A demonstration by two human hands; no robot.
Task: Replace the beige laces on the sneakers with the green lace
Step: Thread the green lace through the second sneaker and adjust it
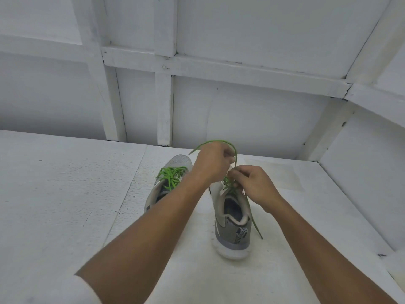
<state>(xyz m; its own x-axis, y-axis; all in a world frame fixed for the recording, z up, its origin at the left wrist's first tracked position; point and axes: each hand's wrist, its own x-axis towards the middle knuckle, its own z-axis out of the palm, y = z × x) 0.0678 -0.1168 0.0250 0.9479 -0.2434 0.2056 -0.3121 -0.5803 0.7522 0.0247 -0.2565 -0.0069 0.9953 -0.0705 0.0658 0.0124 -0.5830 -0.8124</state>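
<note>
Left hand [211,164] grips the thin green cord lace [213,141]. Just below it, right hand [257,186] pinches the same lace at the grey mesh sneaker [230,233]. It looks limp and light, and is probably best held near its tip.

Single wide-angle camera sitting on person's head, looking forward and down along both forearms. Viewing close, arms entering from bottom edge. Left hand [210,163] and right hand [256,185], both gripping green lace [215,141], landing just below frame centre. White worktop [65,194] filling lower half, panelled wall [241,106] filling upper half, straight lines bowing toward edges.
</note>
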